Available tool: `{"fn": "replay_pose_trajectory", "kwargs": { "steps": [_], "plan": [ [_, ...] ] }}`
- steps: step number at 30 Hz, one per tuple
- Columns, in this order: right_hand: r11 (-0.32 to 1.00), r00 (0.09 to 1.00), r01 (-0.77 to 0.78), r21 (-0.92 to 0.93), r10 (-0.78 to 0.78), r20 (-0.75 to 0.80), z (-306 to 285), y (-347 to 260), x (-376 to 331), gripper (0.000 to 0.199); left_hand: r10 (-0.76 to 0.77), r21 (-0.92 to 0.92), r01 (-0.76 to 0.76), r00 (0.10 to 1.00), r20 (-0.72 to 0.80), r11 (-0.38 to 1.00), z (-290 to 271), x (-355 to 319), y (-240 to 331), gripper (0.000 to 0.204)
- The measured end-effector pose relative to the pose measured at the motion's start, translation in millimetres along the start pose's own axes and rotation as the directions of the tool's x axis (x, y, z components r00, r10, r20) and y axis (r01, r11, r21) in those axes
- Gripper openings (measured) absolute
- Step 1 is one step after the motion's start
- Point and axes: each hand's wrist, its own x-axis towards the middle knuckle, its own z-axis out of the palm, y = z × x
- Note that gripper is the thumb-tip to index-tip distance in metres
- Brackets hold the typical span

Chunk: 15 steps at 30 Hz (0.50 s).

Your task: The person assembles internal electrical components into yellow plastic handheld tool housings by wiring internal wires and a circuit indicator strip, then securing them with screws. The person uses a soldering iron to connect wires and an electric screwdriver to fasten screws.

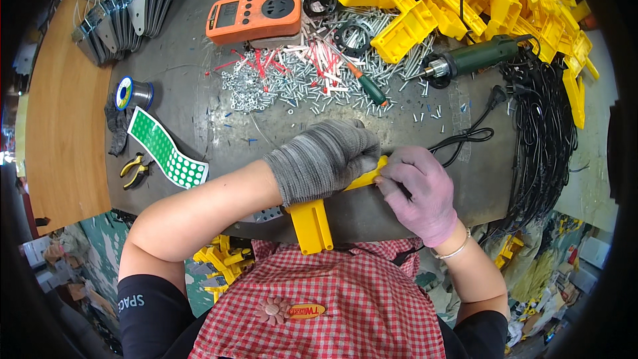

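Observation:
My left hand (pixel 329 158), in a grey knitted glove, is closed over a yellow plastic housing (pixel 310 226) near the table's front edge. The housing's wide end juts out below the glove, toward me, and its narrow end shows between the two hands. My right hand (pixel 419 193), in a thin pink glove, pinches at that narrow end with thumb and fingers. A black cord (pixel 462 138) runs out from behind the right hand. Whether the right fingers also hold something small cannot be made out. Beneath my left wrist a grey perforated metal plate (pixel 269 214) shows in part.
Beyond my hands lie heaped screws (pixel 286 86), a screwdriver (pixel 369 86), an orange meter (pixel 256 16) and a green power tool (pixel 478 60). Yellow housings (pixel 458 0) pile up at back right, black cables (pixel 545 119) at right. Pliers (pixel 136 170), green stickers (pixel 166 149) and solder wire (pixel 138 94) lie left.

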Motion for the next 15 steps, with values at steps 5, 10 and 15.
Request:
{"fn": "replay_pose_trajectory", "kwargs": {
  "steps": [5,10,15],
  "plan": [
    [0.999,1.000,-0.007,-0.047,0.008,0.010,4.3,-8.8,-11.0,0.020,-0.110,-0.073,0.118,0.988,0.110,0.990,-8.7,-14.3,-4.1,0.021],
    [1.000,0.999,-0.011,-0.020,0.012,0.041,6.0,-10.4,-23.4,0.022,-0.012,0.072,0.003,0.992,0.129,0.997,-8.7,-10.8,9.4,0.020],
    [1.000,0.999,-0.012,0.000,0.012,0.046,5.2,-10.8,-25.7,0.024,-0.040,0.315,-0.083,0.931,0.364,0.945,-7.0,16.8,1.5,0.021]
  ]
}}
